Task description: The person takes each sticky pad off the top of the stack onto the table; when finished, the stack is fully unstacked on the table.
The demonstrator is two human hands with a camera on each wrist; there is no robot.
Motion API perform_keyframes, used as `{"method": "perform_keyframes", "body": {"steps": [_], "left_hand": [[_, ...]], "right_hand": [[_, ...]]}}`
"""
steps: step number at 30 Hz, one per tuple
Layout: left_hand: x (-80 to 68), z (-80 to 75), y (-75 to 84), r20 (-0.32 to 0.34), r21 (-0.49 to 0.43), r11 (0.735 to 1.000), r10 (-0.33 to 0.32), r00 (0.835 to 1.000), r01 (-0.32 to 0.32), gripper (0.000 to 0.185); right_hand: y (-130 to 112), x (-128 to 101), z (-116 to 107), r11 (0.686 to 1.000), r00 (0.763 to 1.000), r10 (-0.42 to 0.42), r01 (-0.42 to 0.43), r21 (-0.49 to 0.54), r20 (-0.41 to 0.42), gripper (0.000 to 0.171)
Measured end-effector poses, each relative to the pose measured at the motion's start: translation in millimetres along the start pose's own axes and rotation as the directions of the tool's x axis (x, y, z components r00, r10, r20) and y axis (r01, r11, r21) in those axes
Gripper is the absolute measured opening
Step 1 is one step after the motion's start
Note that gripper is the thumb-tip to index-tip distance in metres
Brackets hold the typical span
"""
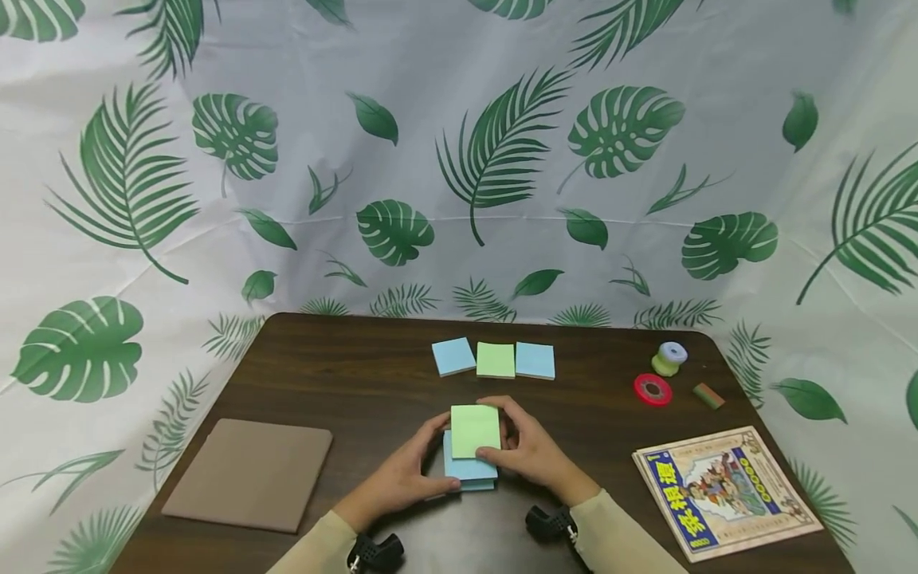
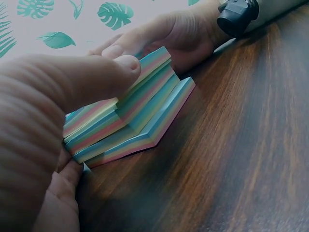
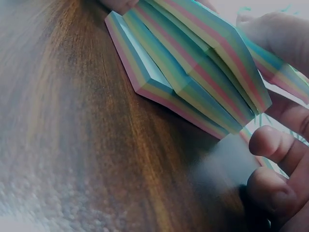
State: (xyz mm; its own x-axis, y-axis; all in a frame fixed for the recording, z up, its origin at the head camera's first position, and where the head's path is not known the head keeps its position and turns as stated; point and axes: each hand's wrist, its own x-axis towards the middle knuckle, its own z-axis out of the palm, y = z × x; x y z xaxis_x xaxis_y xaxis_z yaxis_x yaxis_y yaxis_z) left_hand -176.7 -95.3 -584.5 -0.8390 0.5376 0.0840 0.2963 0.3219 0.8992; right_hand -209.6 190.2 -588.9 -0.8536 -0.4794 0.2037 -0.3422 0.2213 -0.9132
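At the middle of the table is a stack of sticky note pads, with a light blue pad (image 1: 469, 469) below and a light green pad (image 1: 475, 430) on top, set slightly back. Striped edges of the stack (image 3: 193, 63) show several uneven layers in the right wrist view. My left hand (image 1: 405, 472) grips the blue pads from the left, thumb on the near edge and fingers behind. From the right, my right hand (image 1: 536, 453) pinches the green pad, its thumb at the near right corner and the index finger at the far edge.
Two blue pads (image 1: 535, 360) flank a green pad (image 1: 496, 360) in a row behind. At right stand stacked tape-like rolls (image 1: 669, 359), a red ring-shaped roll (image 1: 653, 389), a small striped block (image 1: 708, 396) and illustrated booklets (image 1: 727, 494). A brown flat board (image 1: 247, 474) lies left.
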Motion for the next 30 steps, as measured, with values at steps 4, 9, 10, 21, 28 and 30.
{"method": "perform_keyframes", "body": {"steps": [4,9,10,21,28,30], "left_hand": [[1.0,-0.5,1.5,0.002,-0.011,1.000,0.001,1.000,-0.001,0.101],[-1.1,-2.1,3.1,0.002,-0.021,1.000,0.004,1.000,-0.004,0.101],[-1.5,-2.3,3.0,-0.002,-0.024,1.000,0.003,1.000,-0.003,0.101],[-3.5,-1.7,-0.6,0.009,-0.044,0.999,-0.025,1.000,0.026,0.104],[1.7,-3.2,1.3,0.025,-0.096,0.994,0.046,0.999,-0.044,0.101],[1.5,-3.1,1.7,0.026,-0.099,0.994,0.046,0.999,-0.043,0.101]], "right_hand": [[0,0,-2,1.000,1.000,0.000,0.000,0.009,-0.012,0.076],[-1,3,-1,0.999,0.999,-0.030,0.032,0.031,-0.037,0.078],[-2,3,-1,0.998,0.998,-0.044,0.045,0.032,-0.049,0.077],[5,2,1,0.981,0.943,-0.191,0.181,-0.063,-0.273,0.022],[1,6,-7,0.988,0.838,-0.151,0.149,-0.046,-0.524,0.013],[1,6,-11,0.992,0.795,-0.114,0.126,-0.023,-0.595,0.013]]}}
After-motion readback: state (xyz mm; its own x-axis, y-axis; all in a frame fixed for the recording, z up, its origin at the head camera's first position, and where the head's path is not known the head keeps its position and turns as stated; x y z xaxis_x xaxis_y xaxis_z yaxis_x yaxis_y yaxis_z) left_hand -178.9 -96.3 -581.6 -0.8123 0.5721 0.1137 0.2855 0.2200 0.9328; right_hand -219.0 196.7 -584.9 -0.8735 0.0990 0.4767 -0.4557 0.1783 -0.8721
